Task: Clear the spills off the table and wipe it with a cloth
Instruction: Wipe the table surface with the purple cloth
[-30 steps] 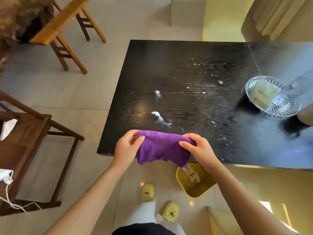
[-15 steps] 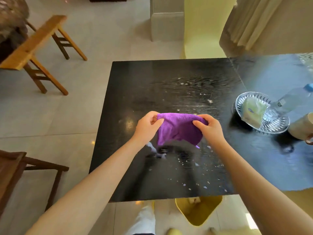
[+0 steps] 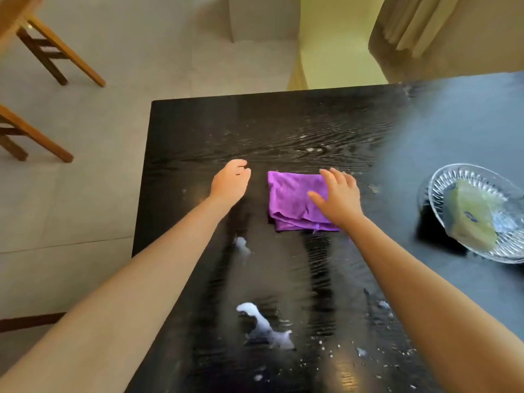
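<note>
Pressing the purple cloth [image 3: 295,202] flat, the right hand [image 3: 338,198] is spread; the left hand [image 3: 231,182] is curled, empty.

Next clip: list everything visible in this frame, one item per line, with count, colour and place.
table: one, black, glossy, centre and right
cloth: one, purple, folded, flat on the table centre
spills: several white blobs and specks, near table edge and mid-table
glass dish: one, clear, right edge of table
sponge: one, yellow-green, in the dish
wooden furniture: brown legs, upper left on the floor
curtain: beige, top right
left hand: loosely closed, empty, left of the cloth
right hand: open, on the cloth's right side
</note>
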